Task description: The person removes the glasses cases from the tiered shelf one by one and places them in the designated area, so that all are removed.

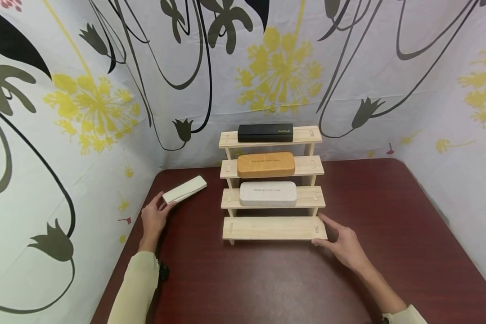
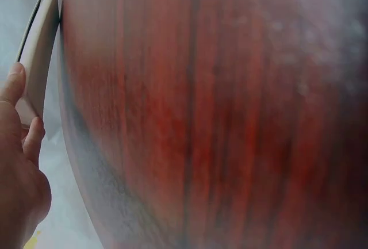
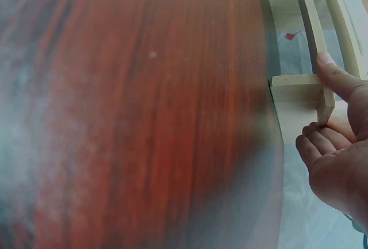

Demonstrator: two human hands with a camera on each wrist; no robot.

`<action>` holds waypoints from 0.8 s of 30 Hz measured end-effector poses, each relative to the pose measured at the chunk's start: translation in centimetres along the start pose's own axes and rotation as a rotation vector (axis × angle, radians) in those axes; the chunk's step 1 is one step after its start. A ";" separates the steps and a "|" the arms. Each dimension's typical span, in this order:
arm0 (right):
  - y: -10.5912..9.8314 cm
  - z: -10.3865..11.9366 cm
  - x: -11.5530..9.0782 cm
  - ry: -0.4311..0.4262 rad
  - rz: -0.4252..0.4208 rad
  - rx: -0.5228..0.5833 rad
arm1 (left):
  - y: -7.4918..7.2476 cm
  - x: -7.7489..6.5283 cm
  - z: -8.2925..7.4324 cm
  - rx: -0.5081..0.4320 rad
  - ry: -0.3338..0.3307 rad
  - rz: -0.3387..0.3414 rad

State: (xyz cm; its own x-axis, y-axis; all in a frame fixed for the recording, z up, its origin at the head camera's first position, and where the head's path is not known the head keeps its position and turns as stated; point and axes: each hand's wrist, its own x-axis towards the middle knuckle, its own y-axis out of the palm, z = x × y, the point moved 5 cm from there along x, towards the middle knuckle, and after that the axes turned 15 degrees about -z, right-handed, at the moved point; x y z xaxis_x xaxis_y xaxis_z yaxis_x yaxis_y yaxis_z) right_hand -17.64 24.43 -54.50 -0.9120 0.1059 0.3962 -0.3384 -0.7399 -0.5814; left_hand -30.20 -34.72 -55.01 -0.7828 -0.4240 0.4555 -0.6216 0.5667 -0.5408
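My left hand pinches the near end of a slim white glasses case at the table's left; in the left wrist view, thumb and fingers lie on either side of the case. My right hand grips the right end of the lowest step of a pale wooden four-step display stand. In the right wrist view, thumb and curled fingers straddle the board's end. Nothing lies on that lowest step. Above it sit a white case, a tan case and a black case, one per step.
The dark red-brown table stands against walls hung with white cloth printed with flowers. The stand is near the back edge, with table surface on both sides and in front of it.
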 end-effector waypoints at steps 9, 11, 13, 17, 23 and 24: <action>0.1 -0.2 0.0 0.003 0.000 0.000 | 0.6 0.3 0.8 0.122 -0.004 0.075; 0.1 -0.3 0.0 0.004 -0.003 0.002 | 0.8 0.4 1.0 0.151 -0.004 0.094; 0.1 -0.3 0.0 0.005 -0.005 0.006 | 1.0 0.4 1.0 0.176 -0.001 0.110; 0.0 -0.2 0.0 0.006 -0.009 0.014 | 1.3 0.4 1.0 0.221 0.021 0.128; 0.0 -0.1 0.0 0.011 -0.015 0.015 | 1.6 0.5 0.7 0.263 0.048 0.142; -0.1 -0.1 0.0 0.012 -0.015 0.015 | 1.6 0.6 0.7 0.265 0.048 0.143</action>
State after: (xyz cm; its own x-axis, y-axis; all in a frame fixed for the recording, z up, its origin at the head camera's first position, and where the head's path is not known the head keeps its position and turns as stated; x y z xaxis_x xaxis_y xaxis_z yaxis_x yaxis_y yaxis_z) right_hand -17.60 24.52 -54.54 -0.9096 0.1249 0.3963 -0.3487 -0.7481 -0.5646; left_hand -31.67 -34.51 -56.08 -0.8645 -0.3161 0.3908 -0.4960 0.4113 -0.7647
